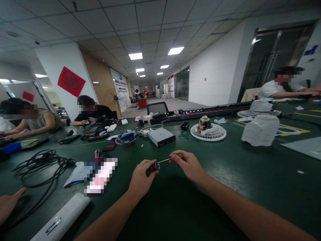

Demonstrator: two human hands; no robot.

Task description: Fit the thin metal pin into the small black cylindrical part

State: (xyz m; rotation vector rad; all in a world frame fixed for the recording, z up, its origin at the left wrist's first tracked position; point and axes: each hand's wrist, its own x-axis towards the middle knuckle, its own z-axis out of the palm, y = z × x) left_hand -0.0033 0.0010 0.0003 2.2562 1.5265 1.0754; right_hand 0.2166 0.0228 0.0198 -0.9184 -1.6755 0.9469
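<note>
My left hand (141, 177) pinches a small dark cylindrical part (154, 166) just above the green table (225, 174). A thin metal shaft (163, 161) sticks out of that part toward the right. My right hand (187, 164) is closed in a pinch on the shaft's far end. Both hands hover near the table's front middle, a little apart from each other.
A grey metal box (161, 137) lies beyond my hands, with a white fan grille (208, 131) and white fan housing (260, 130) to the right. Black cables (42, 165) and a white tube (62, 219) lie left. Another person's hand (8, 204) rests at the lower left; several people sit around.
</note>
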